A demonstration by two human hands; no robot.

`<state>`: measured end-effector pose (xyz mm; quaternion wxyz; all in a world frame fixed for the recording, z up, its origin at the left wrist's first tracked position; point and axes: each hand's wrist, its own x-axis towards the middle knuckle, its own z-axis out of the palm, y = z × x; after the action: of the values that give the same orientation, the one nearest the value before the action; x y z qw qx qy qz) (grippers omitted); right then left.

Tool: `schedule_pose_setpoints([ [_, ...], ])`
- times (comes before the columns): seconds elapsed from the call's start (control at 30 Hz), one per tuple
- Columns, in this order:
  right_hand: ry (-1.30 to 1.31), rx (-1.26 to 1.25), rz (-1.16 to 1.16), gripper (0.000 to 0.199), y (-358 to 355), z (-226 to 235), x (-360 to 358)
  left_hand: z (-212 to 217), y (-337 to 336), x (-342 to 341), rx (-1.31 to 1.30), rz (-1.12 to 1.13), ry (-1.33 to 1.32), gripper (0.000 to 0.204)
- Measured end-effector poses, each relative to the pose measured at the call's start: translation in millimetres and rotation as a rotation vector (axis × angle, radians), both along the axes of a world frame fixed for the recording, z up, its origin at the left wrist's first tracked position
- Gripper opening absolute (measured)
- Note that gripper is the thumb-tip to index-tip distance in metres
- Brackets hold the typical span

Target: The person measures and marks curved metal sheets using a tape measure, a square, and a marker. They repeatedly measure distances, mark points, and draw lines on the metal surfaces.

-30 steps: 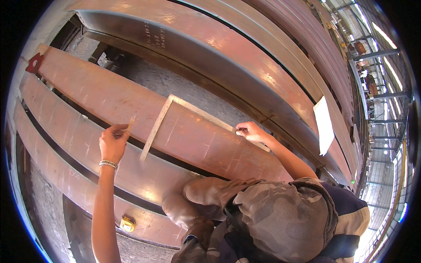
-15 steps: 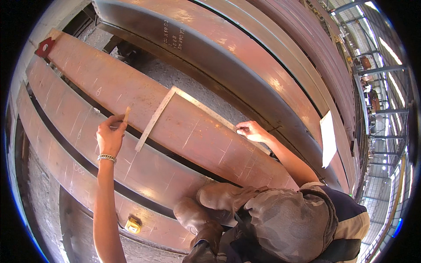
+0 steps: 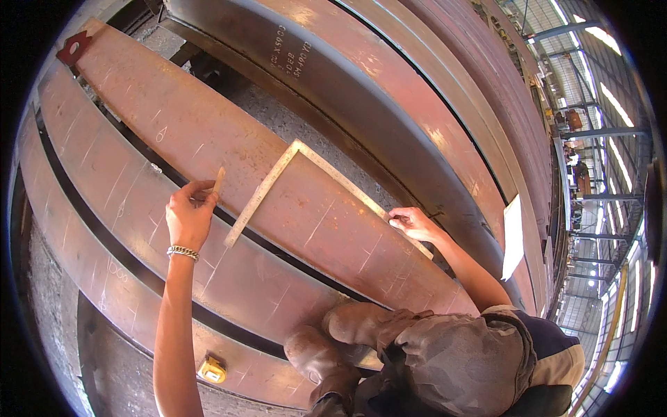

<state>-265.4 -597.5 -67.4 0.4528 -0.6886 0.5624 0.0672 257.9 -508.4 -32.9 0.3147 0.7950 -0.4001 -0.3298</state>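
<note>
A flat metal L-shaped square [image 3: 269,182] lies across a rust-red steel beam [image 3: 132,87], one arm crossing its face and the other running along its far edge. Over that far edge my right hand [image 3: 417,224] has its fingers closed on the square's long arm. My left hand [image 3: 191,217], a chain bracelet at its wrist, pinches a thin pale marking stick [image 3: 219,179]. The stick points up from the fingertips, left of the square's crossing arm; whether it touches the steel I cannot tell. Thin pale lines mark the beam's face.
Two more beams lie nearer, with dark gaps between. A yellow tape measure [image 3: 212,370] rests on the nearest. My boots [image 3: 313,353] stand on the beams. A red bracket [image 3: 74,48] sits at the far left end. Larger beams [image 3: 389,97] and a white sheet [image 3: 513,240] are beyond.
The view has turned slightly, so the beams and the square sit a little differently in the picture. Both hands keep their holds, with no clear shift of the square on the beam.
</note>
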Motion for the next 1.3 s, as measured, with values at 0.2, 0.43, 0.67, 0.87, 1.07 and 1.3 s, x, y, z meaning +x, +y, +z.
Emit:
schedule_pose_setpoints([
  [0.2, 0.092, 0.086, 0.005, 0.018, -3.8, 9.3, 6.9, -9.9, -5.1, 3.9, -0.019, 0.005, 0.033, 0.024],
  [0.43, 0.060, 0.062, 0.023, 0.015, -2.6, 7.8, 6.3, -19.0, -9.0, 5.0, -0.022, 0.002, 0.038, 0.023],
  [0.67, 0.012, 0.028, 0.039, 0.015, -1.4, 5.0, 3.5, -20.9, -15.1, 1.4, 0.007, -0.001, 0.052, 0.023],
  [0.87, 0.017, -0.012, 0.051, 0.013, 1.4, 5.1, 6.2, -21.3, -17.2, -2.3, 0.004, -0.009, 0.038, 0.023],
  [1.07, 0.018, -0.024, 0.067, 0.011, 1.8, 8.5, 9.7, -22.9, -18.2, -10.3, -0.022, -0.029, 0.040, 0.022],
  [1.3, 0.055, 0.031, 0.042, 0.010, 1.2, 15.7, 14.4, -19.0, -24.2, -14.0, -0.039, -0.062, 0.010, 0.022],
])
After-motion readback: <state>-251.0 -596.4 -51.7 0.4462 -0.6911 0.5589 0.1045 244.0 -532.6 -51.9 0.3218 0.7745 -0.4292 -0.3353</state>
